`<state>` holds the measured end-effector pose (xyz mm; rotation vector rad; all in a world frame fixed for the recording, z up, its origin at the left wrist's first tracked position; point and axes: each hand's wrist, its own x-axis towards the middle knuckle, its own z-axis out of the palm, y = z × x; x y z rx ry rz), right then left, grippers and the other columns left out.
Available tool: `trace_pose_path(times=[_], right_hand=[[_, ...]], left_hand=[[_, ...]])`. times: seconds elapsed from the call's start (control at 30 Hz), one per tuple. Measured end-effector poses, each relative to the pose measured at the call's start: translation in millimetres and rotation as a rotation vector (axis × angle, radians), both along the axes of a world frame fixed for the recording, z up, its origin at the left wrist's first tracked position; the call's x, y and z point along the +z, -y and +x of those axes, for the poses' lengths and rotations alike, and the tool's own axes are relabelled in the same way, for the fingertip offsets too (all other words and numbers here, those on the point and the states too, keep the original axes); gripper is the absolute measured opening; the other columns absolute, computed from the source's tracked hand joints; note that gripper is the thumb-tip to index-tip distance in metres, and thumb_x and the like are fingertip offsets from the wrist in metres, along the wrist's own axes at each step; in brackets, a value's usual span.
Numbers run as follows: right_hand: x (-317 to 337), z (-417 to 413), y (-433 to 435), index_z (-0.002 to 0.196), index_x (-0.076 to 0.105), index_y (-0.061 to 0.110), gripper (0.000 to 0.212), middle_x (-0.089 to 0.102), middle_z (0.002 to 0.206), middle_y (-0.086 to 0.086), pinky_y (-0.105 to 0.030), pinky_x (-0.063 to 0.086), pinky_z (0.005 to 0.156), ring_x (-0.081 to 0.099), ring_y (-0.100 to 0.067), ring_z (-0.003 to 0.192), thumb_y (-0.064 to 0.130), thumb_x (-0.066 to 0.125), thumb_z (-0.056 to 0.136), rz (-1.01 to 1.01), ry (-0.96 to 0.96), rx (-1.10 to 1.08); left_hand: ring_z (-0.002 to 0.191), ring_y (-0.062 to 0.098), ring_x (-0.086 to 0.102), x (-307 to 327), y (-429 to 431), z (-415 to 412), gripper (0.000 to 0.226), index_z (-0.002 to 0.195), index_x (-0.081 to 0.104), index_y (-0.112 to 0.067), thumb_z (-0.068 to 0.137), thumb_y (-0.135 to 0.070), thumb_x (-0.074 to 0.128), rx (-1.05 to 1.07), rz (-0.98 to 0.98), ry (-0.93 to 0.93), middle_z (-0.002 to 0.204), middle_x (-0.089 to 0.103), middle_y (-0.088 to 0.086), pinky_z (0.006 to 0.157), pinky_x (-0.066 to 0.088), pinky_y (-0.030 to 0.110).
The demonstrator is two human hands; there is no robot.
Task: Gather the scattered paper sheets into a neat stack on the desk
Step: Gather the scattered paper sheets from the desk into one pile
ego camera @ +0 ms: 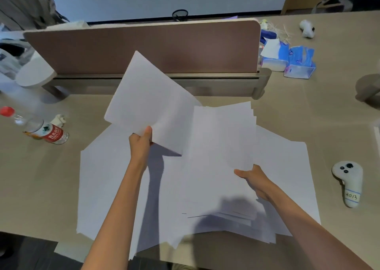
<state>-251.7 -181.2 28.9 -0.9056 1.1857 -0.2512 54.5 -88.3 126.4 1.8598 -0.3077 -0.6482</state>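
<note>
My left hand (pixel 141 141) pinches the lower edge of a single white sheet (pixel 148 103), which is lifted and tilted above the desk. My right hand (pixel 254 180) grips the right edge of a thick bundle of white sheets (pixel 222 146), raised over the desk with its edges uneven. Under both lie more loose white sheets (pixel 107 183), spread across the beige desk (pixel 41 177) and overlapping each other. Some of them hang over the desk's front edge.
A plastic water bottle with a red cap (pixel 37 129) lies at the left, next to a crumpled white scrap (pixel 59 119). A white controller (pixel 348 182) rests at the right. A brown divider panel (pixel 144 45) stands behind; blue tissue packs (pixel 287 59) sit at back right.
</note>
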Motion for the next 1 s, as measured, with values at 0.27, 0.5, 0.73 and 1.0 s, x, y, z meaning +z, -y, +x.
trace_pose_path(times=[0.27, 0.5, 0.73, 1.0], right_hand=[[8.3, 22.2, -14.2, 0.129, 0.054, 0.005, 0.042, 0.064, 0.118, -0.007, -0.032, 0.044, 0.089, 0.059, -0.025, 0.103, 0.011, 0.066, 0.089, 0.012, -0.075, 0.025], [7.2, 22.1, -23.6, 0.119, 0.054, 0.009, 0.035, 0.062, 0.116, -0.004, -0.025, 0.048, 0.074, 0.058, -0.020, 0.090, 0.006, 0.068, 0.086, 0.033, -0.041, -0.058], [4.7, 15.6, -24.0, 0.084, 0.052, 0.013, 0.014, 0.052, 0.072, 0.000, -0.023, 0.041, 0.067, 0.047, -0.015, 0.066, 0.008, 0.052, 0.098, -0.003, -0.084, -0.191], [-14.6, 12.7, -20.8, 0.072, 0.042, 0.020, 0.030, 0.032, 0.053, 0.000, -0.025, 0.021, 0.051, 0.025, -0.014, 0.052, 0.033, 0.048, 0.099, 0.039, -0.214, -0.244]], left_hand=[[0.108, 0.019, 0.063, 60.8, -28.3, 42.2, 0.029, 0.124, 0.061, -0.009, 0.098, -0.019, 0.052, -0.296, -0.015, 0.136, 0.119, 0.067, 0.003, 0.092, 0.049, 0.036], [0.068, 0.017, 0.056, 90.0, -27.8, 57.5, 0.020, 0.079, 0.058, -0.005, 0.096, -0.015, 0.056, -0.477, 0.005, 0.001, 0.078, 0.058, 0.008, 0.075, 0.045, 0.030], [0.078, 0.025, 0.062, 43.4, -16.8, 45.9, 0.020, 0.082, 0.062, -0.012, 0.098, -0.017, 0.051, -0.588, 0.199, -0.025, 0.078, 0.067, 0.005, 0.073, 0.046, 0.032], [0.126, 0.022, 0.048, -53.3, -13.3, -4.1, 0.041, 0.138, 0.043, -0.006, 0.099, -0.017, 0.051, -0.596, 0.342, -0.026, 0.132, 0.050, 0.001, 0.096, 0.038, 0.031]])
